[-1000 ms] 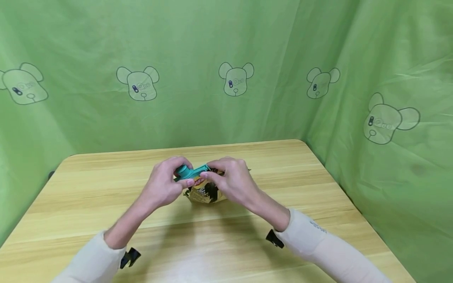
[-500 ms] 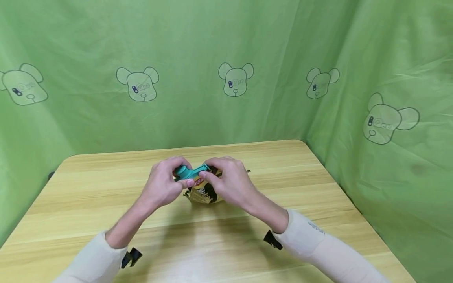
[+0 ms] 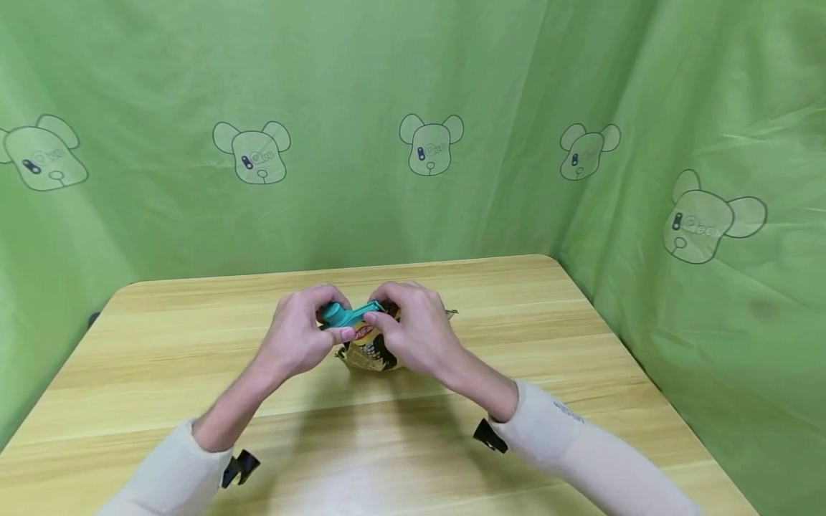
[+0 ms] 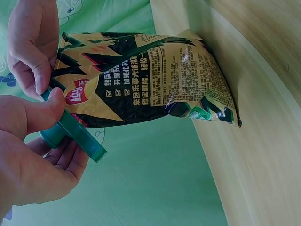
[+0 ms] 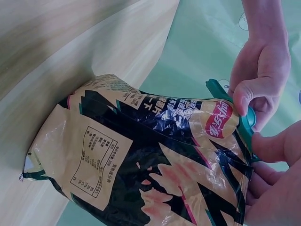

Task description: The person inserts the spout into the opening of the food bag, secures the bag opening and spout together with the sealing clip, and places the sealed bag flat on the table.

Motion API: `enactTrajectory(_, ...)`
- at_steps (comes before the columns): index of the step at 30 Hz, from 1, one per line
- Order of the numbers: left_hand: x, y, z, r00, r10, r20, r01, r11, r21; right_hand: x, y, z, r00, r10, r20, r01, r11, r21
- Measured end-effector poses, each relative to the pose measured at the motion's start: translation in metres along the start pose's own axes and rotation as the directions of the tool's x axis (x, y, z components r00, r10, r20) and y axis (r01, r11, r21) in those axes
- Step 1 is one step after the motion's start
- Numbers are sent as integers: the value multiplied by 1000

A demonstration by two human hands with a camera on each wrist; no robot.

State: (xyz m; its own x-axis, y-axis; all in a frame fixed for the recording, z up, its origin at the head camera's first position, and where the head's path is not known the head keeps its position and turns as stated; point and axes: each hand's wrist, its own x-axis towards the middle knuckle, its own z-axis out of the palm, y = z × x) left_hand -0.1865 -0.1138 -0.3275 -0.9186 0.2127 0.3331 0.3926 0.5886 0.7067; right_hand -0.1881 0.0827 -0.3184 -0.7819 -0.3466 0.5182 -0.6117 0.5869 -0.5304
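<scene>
A gold-and-black Lay's chip bag [image 3: 370,353] stands upright on the table, its printed back showing in the left wrist view. Across its top edge lies a teal bag clip [image 3: 355,314] with a round cap-like part [image 3: 333,312] at the left. My left hand [image 3: 298,333] grips the clip by this round part, thumb on the near side. The clip's free end [image 4: 96,151] sticks out past the bag's side. My right hand [image 3: 418,331] pinches the clip's other end together with the bag's top, thumb in front; its other fingers are partly hidden behind the bag.
The wood-grain table [image 3: 193,358] has rounded far corners. A green curtain [image 3: 348,208] printed with bear heads hangs behind it and along the right side. Dark wrist mounts [image 3: 239,468] jut from beneath both pale sleeves [image 3: 174,469].
My right hand has slid slightly left along the clip, and more of the bag's right top corner shows beyond it. The left hand stays in place on the round part.
</scene>
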Motion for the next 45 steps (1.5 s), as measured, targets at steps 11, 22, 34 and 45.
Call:
enactTrajectory(11,1,0,3,1000,2,-16,-2,1000,8,1,0,3,999,15,-29,-15,1000,18)
enactTrajectory(22,3,-4,3,1000,-14,-17,15,999,38,2,3,1,1000,-12,9,12,999,-50)
enactTrajectory(34,0,-6,-3,998,-59,38,57,998,41,-3,24,-26,998,-31,58,50,929,-368)
enactTrajectory(45,2,-32,-5,986,-146,75,144,989,24,-4,63,-43,952,280,126,-271,959,-87)
